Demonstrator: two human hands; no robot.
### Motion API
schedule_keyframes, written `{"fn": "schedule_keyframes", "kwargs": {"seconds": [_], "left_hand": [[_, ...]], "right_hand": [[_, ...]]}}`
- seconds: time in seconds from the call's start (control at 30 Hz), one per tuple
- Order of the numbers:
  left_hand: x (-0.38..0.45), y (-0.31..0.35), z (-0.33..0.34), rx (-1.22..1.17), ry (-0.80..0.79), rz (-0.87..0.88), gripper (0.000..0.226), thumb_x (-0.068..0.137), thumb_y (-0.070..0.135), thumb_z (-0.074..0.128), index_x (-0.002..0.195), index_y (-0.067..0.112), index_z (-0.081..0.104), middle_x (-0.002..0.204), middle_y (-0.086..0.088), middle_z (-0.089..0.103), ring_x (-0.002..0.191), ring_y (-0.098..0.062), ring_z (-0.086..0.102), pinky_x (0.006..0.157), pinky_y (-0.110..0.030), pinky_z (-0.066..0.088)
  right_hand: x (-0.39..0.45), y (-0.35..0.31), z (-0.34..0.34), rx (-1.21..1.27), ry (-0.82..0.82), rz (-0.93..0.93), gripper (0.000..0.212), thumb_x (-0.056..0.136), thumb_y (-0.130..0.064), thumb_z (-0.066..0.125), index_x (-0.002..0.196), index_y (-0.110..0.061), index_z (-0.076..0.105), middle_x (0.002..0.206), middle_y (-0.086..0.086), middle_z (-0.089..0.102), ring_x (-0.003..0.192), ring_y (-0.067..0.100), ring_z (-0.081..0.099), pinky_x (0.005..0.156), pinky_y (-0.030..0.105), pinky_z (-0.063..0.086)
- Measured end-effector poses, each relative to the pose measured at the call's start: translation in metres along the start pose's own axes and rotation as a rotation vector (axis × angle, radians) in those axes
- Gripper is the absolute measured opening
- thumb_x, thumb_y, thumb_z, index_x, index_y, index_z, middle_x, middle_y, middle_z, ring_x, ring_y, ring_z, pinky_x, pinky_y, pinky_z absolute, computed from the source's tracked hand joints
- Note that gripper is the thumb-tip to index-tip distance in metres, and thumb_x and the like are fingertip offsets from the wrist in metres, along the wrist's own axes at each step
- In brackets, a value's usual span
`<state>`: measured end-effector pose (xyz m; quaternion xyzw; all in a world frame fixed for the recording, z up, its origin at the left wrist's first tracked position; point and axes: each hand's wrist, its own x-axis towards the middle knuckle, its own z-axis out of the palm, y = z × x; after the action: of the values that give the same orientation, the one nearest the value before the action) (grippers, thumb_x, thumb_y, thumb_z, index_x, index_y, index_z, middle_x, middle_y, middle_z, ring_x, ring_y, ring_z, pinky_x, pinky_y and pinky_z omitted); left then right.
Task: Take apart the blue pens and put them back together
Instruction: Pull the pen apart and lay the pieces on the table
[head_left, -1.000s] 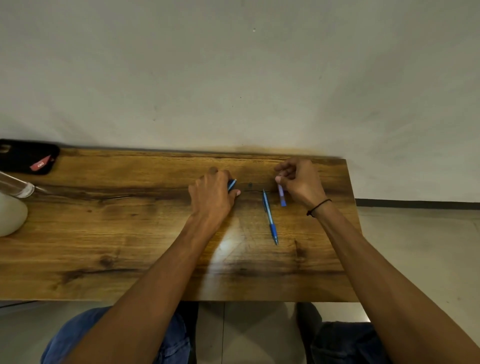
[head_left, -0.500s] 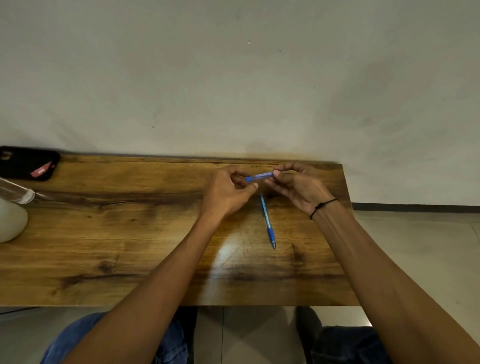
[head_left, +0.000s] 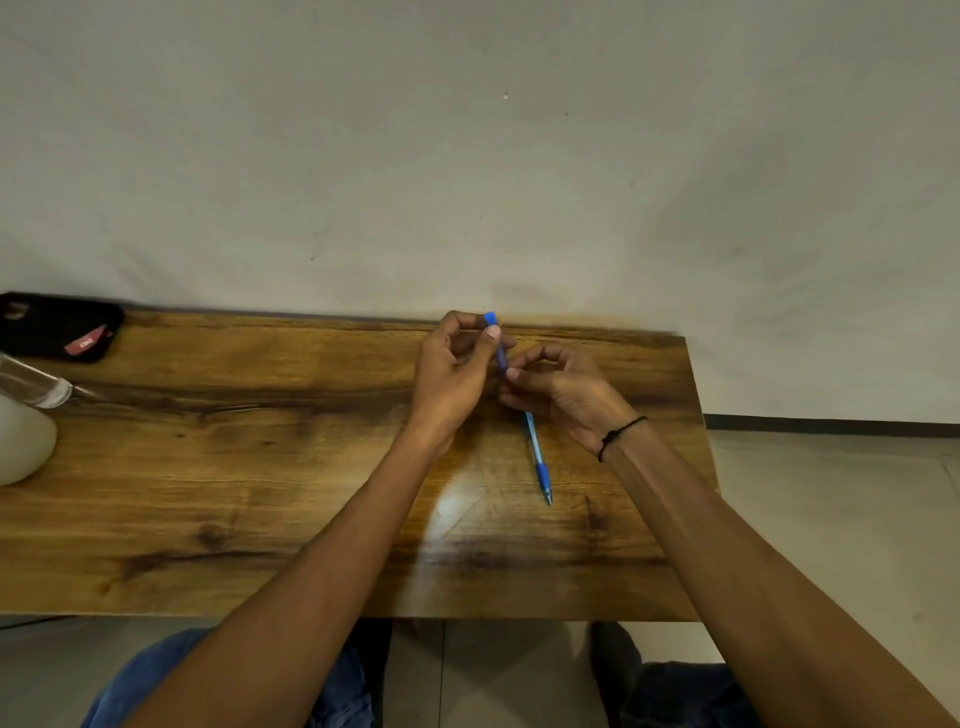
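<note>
Above table (head_left: 260, 493), both hands pinch blue pen (head_left: 500, 349); 2nd pen (head_left: 537, 457) lies below.

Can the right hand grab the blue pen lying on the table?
Probably yes, but not right away. The pen on the table lies just under the right hand with nothing covering it, but that hand is busy pinching the held pen together with the left hand.

Blue pen (head_left: 500, 347) held near upright above the table; second blue pen (head_left: 538, 459) lying flat, tip nearward.
</note>
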<state>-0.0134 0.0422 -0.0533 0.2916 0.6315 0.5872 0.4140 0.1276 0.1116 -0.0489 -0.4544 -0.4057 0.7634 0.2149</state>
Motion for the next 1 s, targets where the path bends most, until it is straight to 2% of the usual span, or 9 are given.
{"fn": "schedule_keyframes", "kwargs": {"seconds": [0.13,0.23,0.27,0.33,0.37,0.43,0.57,0.7,1.0], "left_hand": [[-0.003,-0.002,0.001,0.144,-0.017,0.105,0.011,0.109,0.020,0.056,0.118,0.016,0.060,0.086,-0.001,0.077,0.086,-0.018,0.075,0.081,-0.041,0.061],[-0.005,-0.004,0.002,0.271,-0.040,0.128,0.012,0.111,0.024,0.050,0.121,0.020,0.056,0.087,0.000,0.065,0.085,-0.019,0.066,0.078,-0.046,0.057],[-0.006,-0.005,0.003,0.301,-0.055,0.123,0.013,0.112,0.026,0.048,0.121,0.021,0.055,0.088,0.002,0.062,0.080,-0.012,0.062,0.073,-0.042,0.055],[-0.008,-0.007,0.005,0.353,-0.074,0.131,0.014,0.112,0.028,0.047,0.119,0.020,0.057,0.088,0.010,0.060,0.073,0.005,0.056,0.066,-0.021,0.045],[-0.009,-0.007,0.006,0.374,-0.075,0.140,0.014,0.112,0.028,0.048,0.118,0.019,0.058,0.090,0.013,0.061,0.074,0.009,0.057,0.064,-0.012,0.041],[-0.009,-0.007,0.006,0.422,-0.069,0.158,0.017,0.112,0.029,0.050,0.118,0.016,0.060,0.094,0.009,0.064,0.077,0.006,0.058,0.063,-0.008,0.040],[-0.009,-0.007,0.006,0.506,-0.065,0.208,0.019,0.111,0.029,0.052,0.113,0.012,0.062,0.094,0.000,0.063,0.079,-0.008,0.055,0.063,-0.011,0.037],[-0.009,-0.007,0.006,0.553,-0.067,0.255,0.021,0.111,0.027,0.052,0.103,0.012,0.064,0.087,0.000,0.060,0.075,-0.009,0.051,0.062,-0.017,0.034],[-0.010,-0.004,0.004,0.527,-0.075,0.294,0.026,0.111,0.028,0.053,0.092,0.010,0.058,0.084,-0.011,0.065,0.078,-0.027,0.062,0.067,-0.043,0.047]], "right_hand": [[0.002,0.000,0.003,-0.265,0.095,-0.176,0.010,0.090,0.004,0.073,0.098,-0.001,0.069,0.097,0.015,0.075,0.086,0.021,0.073,0.076,0.031,0.065],[0.004,-0.004,0.002,-0.378,0.190,-0.342,0.012,0.093,0.001,0.071,0.105,0.002,0.069,0.100,0.024,0.073,0.088,0.024,0.070,0.082,0.039,0.061],[0.004,-0.007,0.003,-0.384,0.193,-0.401,0.012,0.094,0.002,0.070,0.105,0.003,0.069,0.101,0.026,0.073,0.088,0.025,0.070,0.081,0.038,0.061],[0.003,-0.010,0.006,-0.405,0.166,-0.494,0.012,0.095,0.003,0.068,0.106,0.006,0.068,0.101,0.027,0.072,0.088,0.026,0.070,0.075,0.033,0.062],[0.002,-0.011,0.007,-0.428,0.152,-0.525,0.012,0.095,0.003,0.067,0.106,0.007,0.068,0.102,0.027,0.072,0.088,0.027,0.070,0.073,0.032,0.062],[0.001,-0.011,0.009,-0.480,0.137,-0.557,0.012,0.096,0.001,0.067,0.106,0.007,0.070,0.101,0.023,0.074,0.089,0.027,0.071,0.071,0.032,0.063],[0.001,-0.010,0.007,-0.518,0.150,-0.533,0.013,0.096,-0.003,0.070,0.104,0.008,0.071,0.097,0.023,0.074,0.082,0.020,0.070,0.069,0.028,0.062],[0.002,-0.012,0.004,-0.520,0.141,-0.484,0.015,0.096,-0.006,0.070,0.104,0.008,0.071,0.094,0.021,0.075,0.077,0.019,0.071,0.070,0.031,0.063],[0.000,-0.013,0.005,-0.489,0.108,-0.474,0.015,0.099,-0.005,0.065,0.105,0.010,0.068,0.095,0.025,0.074,0.072,0.018,0.075,0.067,0.028,0.064]]}}
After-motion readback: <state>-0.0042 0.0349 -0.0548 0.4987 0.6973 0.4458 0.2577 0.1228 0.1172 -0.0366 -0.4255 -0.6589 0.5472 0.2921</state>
